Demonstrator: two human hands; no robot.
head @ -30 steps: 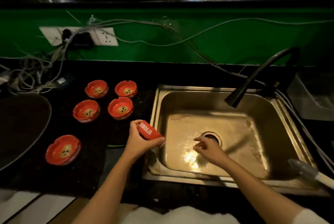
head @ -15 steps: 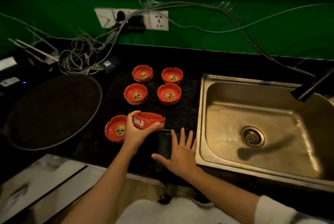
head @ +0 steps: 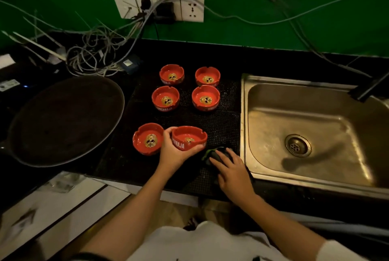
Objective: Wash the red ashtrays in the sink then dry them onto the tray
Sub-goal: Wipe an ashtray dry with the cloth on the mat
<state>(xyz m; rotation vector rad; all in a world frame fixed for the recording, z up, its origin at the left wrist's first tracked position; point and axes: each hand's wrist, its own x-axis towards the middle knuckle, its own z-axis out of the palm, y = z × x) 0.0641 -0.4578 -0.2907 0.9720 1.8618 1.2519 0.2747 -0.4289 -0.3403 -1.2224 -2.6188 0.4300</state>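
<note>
Right hand low center, fingers resting on a dark cloth, grip unclear. Left hand grips a wet ashtray above the desk. Five more ashtrays beyond. Tray far left, sink right. Risk: wet glaze slips one-handed and chips the neighbour.

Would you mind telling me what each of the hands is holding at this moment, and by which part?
The left hand grips a red ashtray by its side wall and rim. The right hand rests on a dark cloth; a grip cannot be told.
</note>
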